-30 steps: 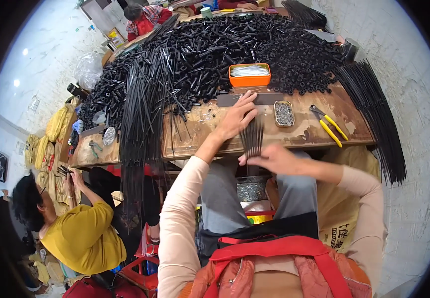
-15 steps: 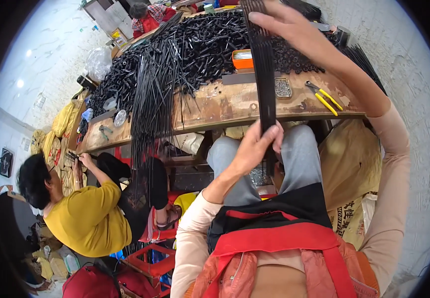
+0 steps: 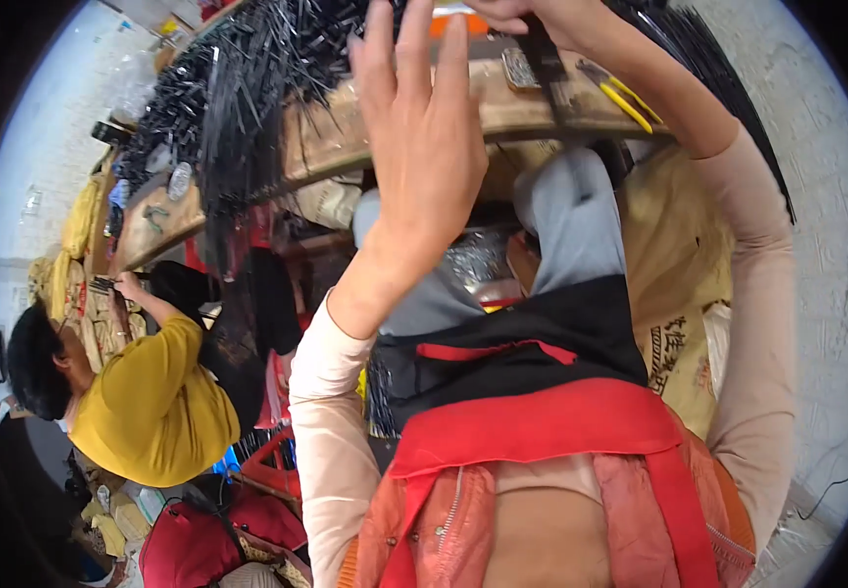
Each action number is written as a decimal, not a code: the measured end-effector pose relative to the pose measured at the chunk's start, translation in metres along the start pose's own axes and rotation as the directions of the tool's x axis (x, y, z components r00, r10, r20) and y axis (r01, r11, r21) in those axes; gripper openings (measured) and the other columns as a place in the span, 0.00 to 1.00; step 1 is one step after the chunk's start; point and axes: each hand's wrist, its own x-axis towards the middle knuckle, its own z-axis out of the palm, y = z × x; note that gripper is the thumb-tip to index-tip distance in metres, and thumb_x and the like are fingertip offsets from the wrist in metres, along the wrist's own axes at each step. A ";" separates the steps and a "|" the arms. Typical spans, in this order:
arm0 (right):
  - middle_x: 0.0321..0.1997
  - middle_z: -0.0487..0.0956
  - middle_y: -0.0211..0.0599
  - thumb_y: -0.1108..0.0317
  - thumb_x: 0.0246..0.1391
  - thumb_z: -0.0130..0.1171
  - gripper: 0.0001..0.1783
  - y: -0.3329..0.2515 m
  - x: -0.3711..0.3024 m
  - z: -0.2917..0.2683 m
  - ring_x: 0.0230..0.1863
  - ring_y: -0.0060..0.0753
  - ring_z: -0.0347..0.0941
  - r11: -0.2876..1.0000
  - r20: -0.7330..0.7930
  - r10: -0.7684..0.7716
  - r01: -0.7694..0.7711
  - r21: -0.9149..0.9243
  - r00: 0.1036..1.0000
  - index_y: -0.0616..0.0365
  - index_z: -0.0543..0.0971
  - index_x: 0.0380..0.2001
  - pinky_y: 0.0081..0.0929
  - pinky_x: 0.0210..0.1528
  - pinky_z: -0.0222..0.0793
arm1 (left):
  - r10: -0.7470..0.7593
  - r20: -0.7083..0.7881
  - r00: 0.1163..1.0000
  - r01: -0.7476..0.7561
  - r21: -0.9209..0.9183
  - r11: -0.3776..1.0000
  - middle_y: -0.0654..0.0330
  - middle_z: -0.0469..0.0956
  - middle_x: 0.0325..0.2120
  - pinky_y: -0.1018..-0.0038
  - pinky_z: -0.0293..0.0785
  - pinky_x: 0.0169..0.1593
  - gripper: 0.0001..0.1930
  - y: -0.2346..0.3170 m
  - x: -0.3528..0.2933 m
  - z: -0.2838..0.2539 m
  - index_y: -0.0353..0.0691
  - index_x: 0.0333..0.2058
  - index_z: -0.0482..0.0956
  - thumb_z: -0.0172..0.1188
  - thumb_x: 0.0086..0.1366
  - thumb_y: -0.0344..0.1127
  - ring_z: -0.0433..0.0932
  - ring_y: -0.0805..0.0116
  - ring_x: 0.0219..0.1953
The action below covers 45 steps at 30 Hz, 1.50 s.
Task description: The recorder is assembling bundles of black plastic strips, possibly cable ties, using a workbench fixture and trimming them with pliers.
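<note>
My left hand (image 3: 429, 162) is raised over the table's front edge, palm down with its fingers spread, and nothing shows in its grasp. At the top edge, partly cut off, my right hand (image 3: 514, 14) is closed around a bundle of thin black rods (image 3: 542, 64). The rods hang down from it toward the table edge, blurred at their lower end. Beneath the bundle, a small clear dish of metal bits (image 3: 519, 71) sits on the table. Yellow-handled pliers (image 3: 627, 103) lie to the right of the rods.
The wooden table (image 3: 321, 137) carries a heap of black parts (image 3: 174, 98) and long black rods (image 3: 233, 147) overhanging its edge. A person in a yellow top (image 3: 154, 402) sits at the left. A tan sack (image 3: 674, 255) stands by my right leg.
My left hand has let go of the rod bundle's lower end, opened, and risen to the left. The bundle has swung to the right in my right hand. The whole view has shifted.
</note>
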 end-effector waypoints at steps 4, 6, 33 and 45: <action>0.10 0.52 0.21 0.38 0.64 0.39 0.31 0.068 -0.022 0.018 0.08 0.18 0.47 0.898 0.048 -0.048 0.022 0.439 0.998 0.50 0.60 0.18 0.21 0.10 0.47 | -0.088 0.691 0.717 0.668 -0.646 0.370 0.51 0.76 0.41 0.68 0.70 0.51 0.24 -0.034 -0.072 0.089 0.31 0.52 0.68 0.65 0.59 0.31 0.75 0.63 0.46; 0.12 0.60 0.26 0.48 0.67 0.43 0.25 0.141 -0.041 0.017 0.11 0.23 0.57 0.812 0.097 -0.075 0.004 0.583 0.993 0.54 0.64 0.20 0.22 0.14 0.53 | 0.039 0.849 0.527 0.843 -0.528 0.099 0.59 0.80 0.34 0.74 0.74 0.43 0.20 -0.028 -0.105 0.103 0.31 0.49 0.71 0.65 0.60 0.29 0.77 0.73 0.37; 0.12 0.56 0.20 0.38 0.64 0.40 0.31 0.168 -0.078 0.033 0.12 0.13 0.50 0.902 -0.105 -0.023 0.066 0.426 0.994 0.55 0.63 0.21 0.16 0.15 0.49 | -0.106 0.964 0.244 0.634 -0.076 0.769 0.49 0.81 0.32 0.60 0.77 0.45 0.07 0.012 -0.298 0.127 0.43 0.31 0.85 0.63 0.51 0.29 0.80 0.50 0.39; 0.12 0.56 0.21 0.41 0.65 0.41 0.29 0.162 -0.076 0.027 0.11 0.14 0.50 0.873 -0.164 0.016 0.066 0.483 0.986 0.54 0.64 0.21 0.17 0.15 0.49 | -0.015 0.938 0.347 0.423 -0.142 0.895 0.47 0.80 0.26 0.59 0.77 0.38 0.07 0.028 -0.268 0.118 0.41 0.28 0.84 0.62 0.46 0.29 0.80 0.49 0.32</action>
